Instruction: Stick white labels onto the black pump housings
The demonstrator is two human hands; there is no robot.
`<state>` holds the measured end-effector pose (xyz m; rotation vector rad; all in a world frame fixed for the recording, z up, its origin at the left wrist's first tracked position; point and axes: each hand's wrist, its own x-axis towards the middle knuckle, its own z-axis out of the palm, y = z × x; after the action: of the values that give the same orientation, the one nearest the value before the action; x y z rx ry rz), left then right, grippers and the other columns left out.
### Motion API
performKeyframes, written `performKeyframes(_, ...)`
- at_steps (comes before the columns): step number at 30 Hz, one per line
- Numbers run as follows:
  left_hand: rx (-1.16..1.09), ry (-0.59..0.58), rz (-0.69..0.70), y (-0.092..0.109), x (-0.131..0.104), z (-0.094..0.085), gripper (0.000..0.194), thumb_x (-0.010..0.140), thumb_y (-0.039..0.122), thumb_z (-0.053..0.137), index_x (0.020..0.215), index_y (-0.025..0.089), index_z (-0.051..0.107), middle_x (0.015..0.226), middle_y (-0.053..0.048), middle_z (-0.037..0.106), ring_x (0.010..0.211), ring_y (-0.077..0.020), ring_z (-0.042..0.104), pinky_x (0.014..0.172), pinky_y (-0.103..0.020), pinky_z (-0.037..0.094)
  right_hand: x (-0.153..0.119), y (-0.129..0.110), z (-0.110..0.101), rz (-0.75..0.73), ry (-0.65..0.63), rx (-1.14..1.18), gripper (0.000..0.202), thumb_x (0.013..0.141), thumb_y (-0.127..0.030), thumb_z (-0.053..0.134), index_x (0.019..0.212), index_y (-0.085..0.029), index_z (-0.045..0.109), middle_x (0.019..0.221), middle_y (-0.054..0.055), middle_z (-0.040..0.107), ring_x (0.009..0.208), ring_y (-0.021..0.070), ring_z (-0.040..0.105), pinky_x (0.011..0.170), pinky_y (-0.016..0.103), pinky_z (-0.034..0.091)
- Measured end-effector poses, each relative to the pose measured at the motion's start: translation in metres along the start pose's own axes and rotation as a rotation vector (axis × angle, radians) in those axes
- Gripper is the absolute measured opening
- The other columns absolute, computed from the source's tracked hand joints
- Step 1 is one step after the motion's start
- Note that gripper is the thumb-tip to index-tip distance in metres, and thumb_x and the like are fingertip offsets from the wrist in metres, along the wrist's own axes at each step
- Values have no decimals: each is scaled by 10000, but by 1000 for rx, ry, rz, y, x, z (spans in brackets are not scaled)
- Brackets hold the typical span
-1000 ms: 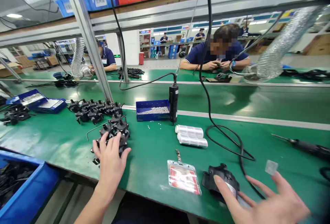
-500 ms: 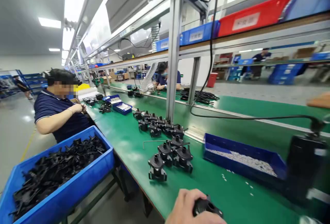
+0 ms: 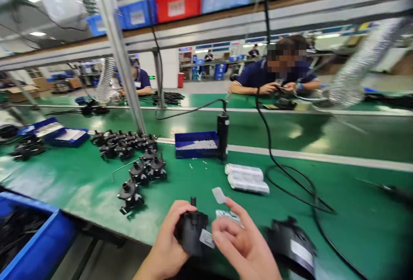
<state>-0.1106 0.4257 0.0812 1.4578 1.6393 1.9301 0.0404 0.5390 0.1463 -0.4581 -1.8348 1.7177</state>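
Note:
My left hand (image 3: 171,237) is wrapped round a black plastic housing (image 3: 193,228) with a short spout on top, held over the near table edge. A small white label (image 3: 207,238) lies against the housing's right side, at the curled fingers of my right hand (image 3: 241,241). From the right index fingertip a whitish sticker (image 3: 219,195) sticks out. Behind those fingers is a white printed sheet (image 3: 229,216), partly covered. To the right, another black part (image 3: 292,245) with a white label lies on the table. Several similar black assemblies (image 3: 129,193) stand to the left.
A blue tray of small white pieces (image 3: 196,144) stands beside a black upright power screwdriver (image 3: 222,136). White rolls (image 3: 247,178) lie nearby. A black cable (image 3: 290,170) loops across the right side. A blue crate (image 3: 35,245) is at lower left; a co-worker (image 3: 277,71) sits opposite.
The view has swung right. My left hand has brought the black housing up from the bottom edge, and my right hand has come into view with the sticker at its fingertip.

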Motion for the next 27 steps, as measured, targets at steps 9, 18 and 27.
performKeyframes(9, 53, -27, -26, -9, 1, -6, 540, 919, 166, 727, 1399, 318, 531, 1432, -84, 453, 1303, -164, 570, 1066, -248, 514, 23, 5, 2, 209, -169, 53, 999, 859, -600, 774, 1581, -254, 176, 942, 8, 625, 640, 1, 423, 612, 123, 349)
performKeyframes(18, 95, -10, -33, 0, 4, -4, 522, 933, 155, 715, 1395, 323, 541, 1440, -85, 453, 1299, -157, 583, 1028, -230, 548, 19, -9, 7, 222, -66, 12, 972, 863, -513, 787, 1606, -245, 221, 920, 18, 665, 610, -7, 434, 596, 96, 380)
performKeyframes(27, 123, -18, -52, 0, 4, -4, 532, 932, 156, 717, 1393, 346, 534, 1440, -62, 461, 1288, -143, 580, 1018, -222, 545, 13, -3, 12, 196, -27, -37, 942, 893, -552, 755, 1610, -299, 199, 932, 0, 670, 609, -10, 434, 616, 93, 404)
